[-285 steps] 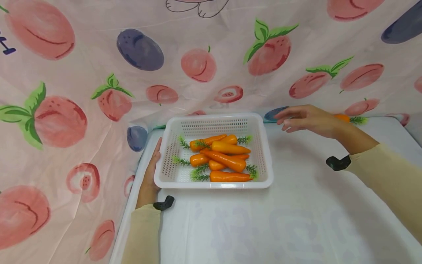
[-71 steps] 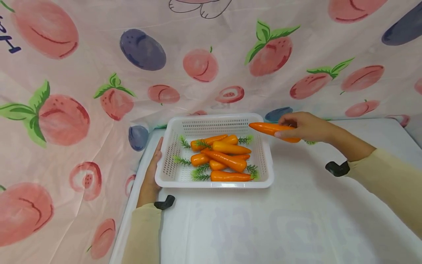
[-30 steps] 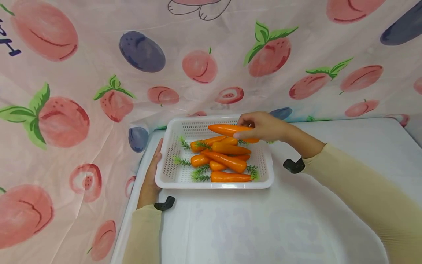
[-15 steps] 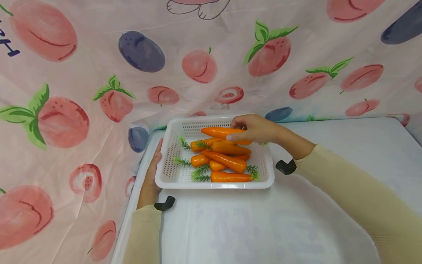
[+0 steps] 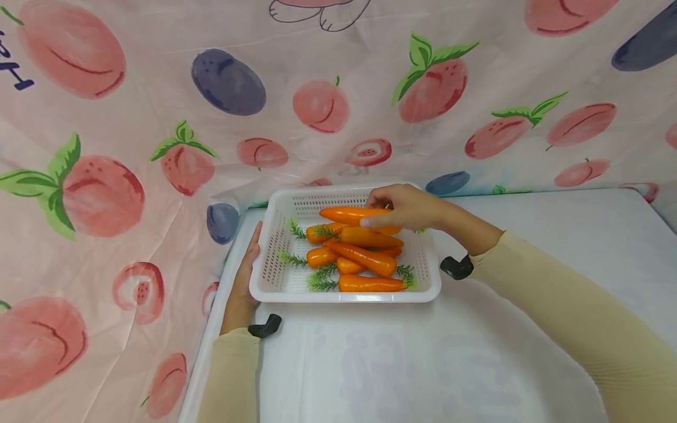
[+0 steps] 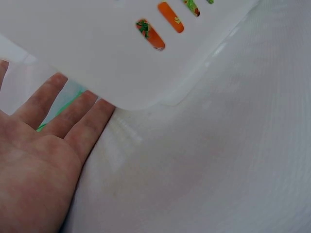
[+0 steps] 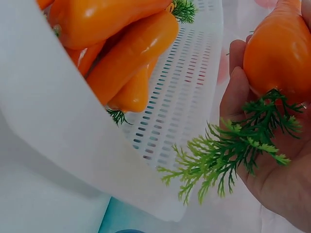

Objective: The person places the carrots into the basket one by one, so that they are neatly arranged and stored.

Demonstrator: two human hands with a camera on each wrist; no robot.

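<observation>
A white perforated plastic basket (image 5: pixel 344 297) stands on the table with several orange carrots (image 5: pixel 365 258) in it, their green leafy tops showing. My right hand (image 5: pixel 409 207) grips one more carrot (image 5: pixel 338 214) over the back part of the basket, its tip pointing left. In the right wrist view, fingers curl round that carrot's thick end (image 7: pixel 279 53), and its leafy top hangs over the palm. My left hand (image 5: pixel 244 282) lies against the basket's left side with straight fingers. In the left wrist view, the left hand's fingertips (image 6: pixel 90 99) touch the basket's outer wall.
A white cloth covers the table (image 5: pixel 402 364). Behind and to the left hangs a pale pink curtain (image 5: pixel 328 53) printed with fruit, meeting the table's back edge close behind the basket. Black wrist devices (image 5: pixel 456 267) sit at both cuffs.
My right hand has picked up the carrot from the table's back right and carried it left over the basket. Lately it has sunk slightly. My left hand has stayed at the basket's side.
</observation>
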